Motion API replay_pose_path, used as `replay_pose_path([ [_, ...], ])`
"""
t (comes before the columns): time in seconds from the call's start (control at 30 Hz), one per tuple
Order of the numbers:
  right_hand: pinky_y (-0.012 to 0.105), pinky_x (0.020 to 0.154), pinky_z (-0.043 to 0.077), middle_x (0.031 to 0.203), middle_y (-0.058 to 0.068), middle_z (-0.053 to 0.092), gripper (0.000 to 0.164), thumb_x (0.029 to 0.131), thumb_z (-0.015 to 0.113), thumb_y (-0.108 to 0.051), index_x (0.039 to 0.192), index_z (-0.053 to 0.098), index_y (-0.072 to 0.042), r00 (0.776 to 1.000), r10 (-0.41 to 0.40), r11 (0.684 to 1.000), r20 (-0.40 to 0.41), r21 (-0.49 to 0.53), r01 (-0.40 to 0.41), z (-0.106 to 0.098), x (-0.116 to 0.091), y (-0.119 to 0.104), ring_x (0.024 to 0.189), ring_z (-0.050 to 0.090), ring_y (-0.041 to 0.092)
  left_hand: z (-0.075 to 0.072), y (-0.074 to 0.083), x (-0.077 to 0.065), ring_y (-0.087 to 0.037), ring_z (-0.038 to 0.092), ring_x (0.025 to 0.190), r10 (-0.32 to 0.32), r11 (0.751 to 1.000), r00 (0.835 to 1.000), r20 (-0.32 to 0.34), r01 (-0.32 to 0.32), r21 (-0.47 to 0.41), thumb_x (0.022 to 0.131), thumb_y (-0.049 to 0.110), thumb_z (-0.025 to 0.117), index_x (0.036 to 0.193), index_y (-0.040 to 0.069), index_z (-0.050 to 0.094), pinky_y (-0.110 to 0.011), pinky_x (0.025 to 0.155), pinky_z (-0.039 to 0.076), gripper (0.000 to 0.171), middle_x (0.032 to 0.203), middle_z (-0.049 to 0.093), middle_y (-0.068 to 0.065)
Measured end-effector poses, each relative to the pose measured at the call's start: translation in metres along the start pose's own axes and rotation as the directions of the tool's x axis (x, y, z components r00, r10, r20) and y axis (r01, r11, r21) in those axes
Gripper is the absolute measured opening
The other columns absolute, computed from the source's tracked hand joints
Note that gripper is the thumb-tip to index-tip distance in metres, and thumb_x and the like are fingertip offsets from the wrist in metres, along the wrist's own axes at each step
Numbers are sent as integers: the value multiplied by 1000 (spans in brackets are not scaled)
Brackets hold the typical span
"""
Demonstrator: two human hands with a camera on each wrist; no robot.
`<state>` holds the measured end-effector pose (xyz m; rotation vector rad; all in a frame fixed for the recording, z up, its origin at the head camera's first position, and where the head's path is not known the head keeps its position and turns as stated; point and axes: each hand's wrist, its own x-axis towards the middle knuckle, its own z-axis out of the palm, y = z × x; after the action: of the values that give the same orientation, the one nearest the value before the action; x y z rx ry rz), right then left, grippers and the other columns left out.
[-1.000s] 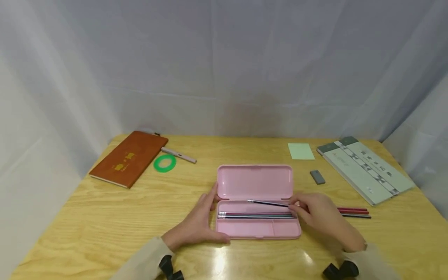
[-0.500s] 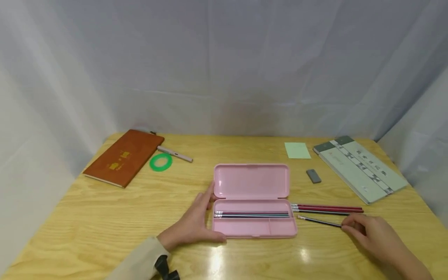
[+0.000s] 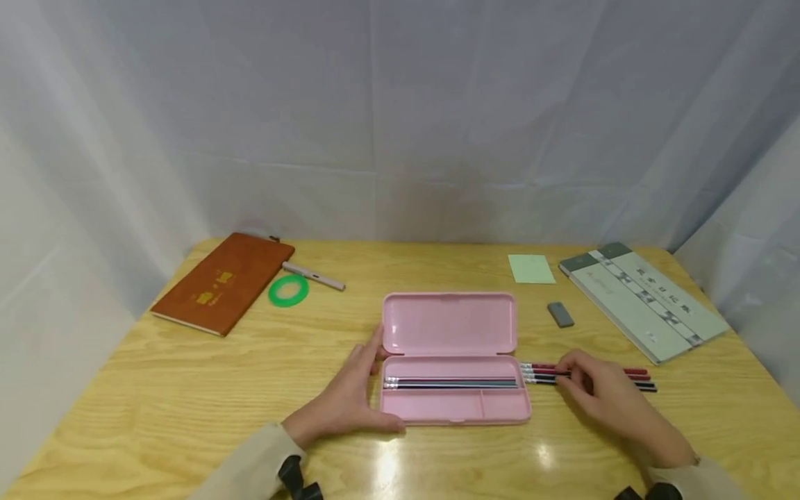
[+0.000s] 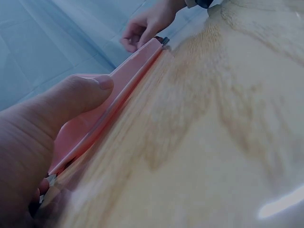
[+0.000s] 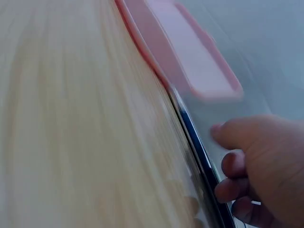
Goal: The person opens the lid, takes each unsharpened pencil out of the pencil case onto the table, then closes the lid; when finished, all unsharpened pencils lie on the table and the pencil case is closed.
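An open pink pencil case (image 3: pixel 431 410) lies on the table, several pencils (image 3: pixel 450 384) side by side in its long rear compartment. My left hand (image 3: pixel 346 399) holds the case's left end, thumb along the front edge and fingers toward the back; in the left wrist view the thumb (image 4: pixel 88 92) lies against the pink wall. Just right of the case, my right hand (image 3: pixel 606 389) is over red and dark pencils (image 3: pixel 644 379) on the table. Its fingers are bent at the pencils, and in the right wrist view the thumb (image 5: pixel 232 133) stands apart from them.
A grey eraser (image 3: pixel 560 314), a pale green sticky note (image 3: pixel 531 269) and a grey-green notebook (image 3: pixel 644 302) lie at the right. At the left are a brown notebook (image 3: pixel 225 285), a pen (image 3: pixel 312 276) and a green tape roll (image 3: pixel 288 303). A pale curtain (image 3: pixel 400 125) hangs behind.
My right hand has carried a dark pencil from above the case to the table at its right. That pencil now lies beside the others. My left hand stays on the case.
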<state>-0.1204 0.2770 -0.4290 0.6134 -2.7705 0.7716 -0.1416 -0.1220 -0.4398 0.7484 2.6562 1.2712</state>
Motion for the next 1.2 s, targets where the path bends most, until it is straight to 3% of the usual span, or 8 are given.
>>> replay_pose_path([
  [0.1,18,50,35,63,-18,42,15,86,69,-7,94,63,-18,999,-18,999,41,29,17,11,16,-19,54,37,-5,-1,1,0,-11,45,104,-4,1000,1000,5,4,-5,50,46,92,156,19,-2,-33,93,45,144,127,49,4],
  [0.27,18,52,36,63,-17,50,10,86,71,-15,95,69,-18,989,-88,994,117,-58,95,25,40,-47,55,37,-5,-1,1,0,-11,44,103,0,1000,1000,0,0,-6,49,46,93,156,19,-2,-31,92,44,145,127,49,5],
  [0.43,24,63,48,80,-11,69,8,85,73,-21,93,75,-20,971,-130,974,199,-156,162,35,58,-63,66,55,0,1,-1,-1,-12,45,103,10,1000,1000,-10,-10,-26,48,44,93,156,19,-1,-32,92,44,146,127,49,3],
  [0.6,30,67,52,82,-8,72,7,84,73,-21,90,75,-18,952,-238,945,194,-178,273,49,71,-74,74,66,8,4,-2,0,-14,44,101,58,998,998,-28,-59,-23,49,46,93,156,19,0,-31,89,44,144,124,50,0],
  [0.73,29,67,52,78,-9,70,4,85,72,-21,85,72,-17,944,-281,938,175,-158,308,59,78,-83,71,64,7,2,-1,-1,-13,44,100,43,999,999,-32,-43,-7,48,45,93,156,19,1,-30,89,44,145,124,49,2],
  [0.93,26,64,50,78,-10,67,2,88,69,-18,87,68,-17,973,-204,969,107,-123,217,44,73,-81,68,57,2,-1,0,-1,-11,44,102,9,1000,1000,-22,-9,-24,46,44,94,156,27,0,-31,90,44,145,125,49,6],
  [1.1,20,52,39,64,-17,51,9,84,73,-11,87,68,-18,985,-167,982,-35,-93,164,13,43,-47,57,41,-5,2,1,1,-11,45,103,3,999,1000,-13,-3,-41,47,49,93,155,31,-1,-32,91,44,144,125,48,7],
  [1.2,18,49,31,61,-19,43,4,86,72,-13,87,69,-17,994,-92,993,-66,-73,87,-1,17,-24,54,32,-6,1,1,-1,-10,46,104,-8,999,1000,-12,8,-45,47,50,92,155,32,-1,-35,94,45,144,126,48,7],
])
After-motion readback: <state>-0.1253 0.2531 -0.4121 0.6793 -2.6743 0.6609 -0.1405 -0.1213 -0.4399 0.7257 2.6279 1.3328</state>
